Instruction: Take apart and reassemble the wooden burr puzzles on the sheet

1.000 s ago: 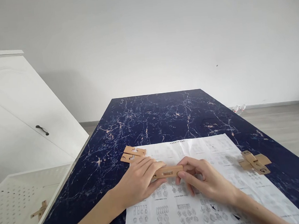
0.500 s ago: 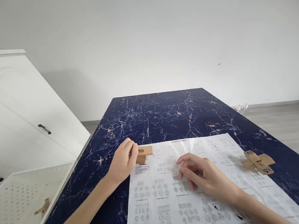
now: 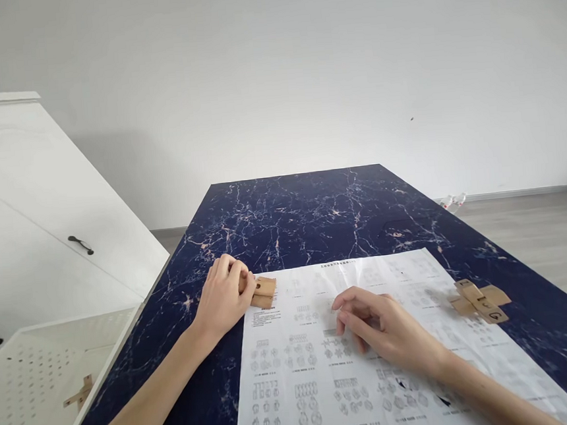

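My left hand (image 3: 224, 294) is closed around notched wooden puzzle blocks (image 3: 265, 292) at the top left corner of a printed sheet (image 3: 319, 341). The ends of the blocks stick out past my thumb; the rest is hidden by my fingers. Over the middle of the sheet hovers or rests my right hand (image 3: 380, 323), its fingers loosely curled and slightly apart, with nothing visible in them. Right of it, a cross of wooden blocks marked with black letters (image 3: 480, 301) lies at the sheet's right edge.
Below the table's left edge is a white perforated tray (image 3: 33, 366) with another wooden cross (image 3: 79, 393) in it. A white cabinet (image 3: 25, 215) stands at the left. The dark blue marbled table (image 3: 294, 218) reaches toward the grey wall.
My left hand has turned the wooden blocks, so their visible ends now sit at a different angle and closer together. My right hand is almost still. The view has shifted slightly.
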Motion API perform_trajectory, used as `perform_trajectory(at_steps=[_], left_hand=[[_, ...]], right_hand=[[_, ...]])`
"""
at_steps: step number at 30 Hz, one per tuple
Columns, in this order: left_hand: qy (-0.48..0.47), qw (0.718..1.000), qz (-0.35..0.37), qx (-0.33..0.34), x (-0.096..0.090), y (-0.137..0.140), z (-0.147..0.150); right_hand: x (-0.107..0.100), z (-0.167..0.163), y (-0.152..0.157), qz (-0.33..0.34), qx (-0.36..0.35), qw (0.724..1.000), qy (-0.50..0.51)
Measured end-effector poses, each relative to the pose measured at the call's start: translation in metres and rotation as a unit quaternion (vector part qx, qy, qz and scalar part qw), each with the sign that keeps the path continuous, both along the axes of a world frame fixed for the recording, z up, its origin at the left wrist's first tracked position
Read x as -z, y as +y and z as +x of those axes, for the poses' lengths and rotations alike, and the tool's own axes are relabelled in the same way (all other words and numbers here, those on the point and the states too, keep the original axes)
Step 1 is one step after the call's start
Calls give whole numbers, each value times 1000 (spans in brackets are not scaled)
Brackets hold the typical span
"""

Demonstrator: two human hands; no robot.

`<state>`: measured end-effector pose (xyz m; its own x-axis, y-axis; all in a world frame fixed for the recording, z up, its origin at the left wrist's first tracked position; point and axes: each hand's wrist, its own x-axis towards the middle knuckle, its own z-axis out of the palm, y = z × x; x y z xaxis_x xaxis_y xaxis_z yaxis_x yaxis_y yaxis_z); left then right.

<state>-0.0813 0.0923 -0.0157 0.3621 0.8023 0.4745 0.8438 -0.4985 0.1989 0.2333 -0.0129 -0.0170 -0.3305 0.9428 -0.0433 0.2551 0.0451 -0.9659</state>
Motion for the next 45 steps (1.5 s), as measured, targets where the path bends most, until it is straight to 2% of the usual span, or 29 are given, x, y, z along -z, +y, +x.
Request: perform_trajectory(at_steps=[7,13,16,17,19,21,22,24,25,27,30,35,38,41,43,45], left_hand=[[-19,998,25,46,-4,-2,2],[-30,989,43,136,-7,-12,12],[-29,981,50,187,-8,-20,18],[-29,978,52,202,-8,-22,20],[-28,972,54,225,-8,-26,22],[-27,970,57,233,-8,-28,24],[-27,970,57,234,-8,-29,25],[-28,970,58,233,-8,-31,26],[-29,970,57,233,-8,-32,26],[-31,970,58,235,-8,-34,28],[-37,967,60,245,-10,-38,30],[-48,962,38,266,-12,-44,35],[-50,958,12,282,-12,-48,37],[-66,953,-21,295,-13,-54,40],[-92,944,-71,308,-15,-60,44],[-144,922,-152,325,-18,-68,48]], right_hand=[[4,5,4,24,18,999,-12],[8,6,6,76,6,995,-57],[8,11,2,125,28,986,-109],[7,16,0,163,40,975,-145],[5,31,-7,262,80,935,-225],[2,53,-15,382,140,866,-292],[0,65,-19,420,161,828,-336],[0,90,-26,440,202,765,-425],[1,102,-30,430,223,747,-456],[7,122,-36,385,256,734,-496],[21,141,-44,296,303,744,-518],[37,149,-51,200,318,812,-447],[30,141,-53,209,320,827,-412],[14,119,-56,263,299,843,-362],[1,97,-58,280,266,861,-333],[-11,72,-61,284,223,881,-306]])
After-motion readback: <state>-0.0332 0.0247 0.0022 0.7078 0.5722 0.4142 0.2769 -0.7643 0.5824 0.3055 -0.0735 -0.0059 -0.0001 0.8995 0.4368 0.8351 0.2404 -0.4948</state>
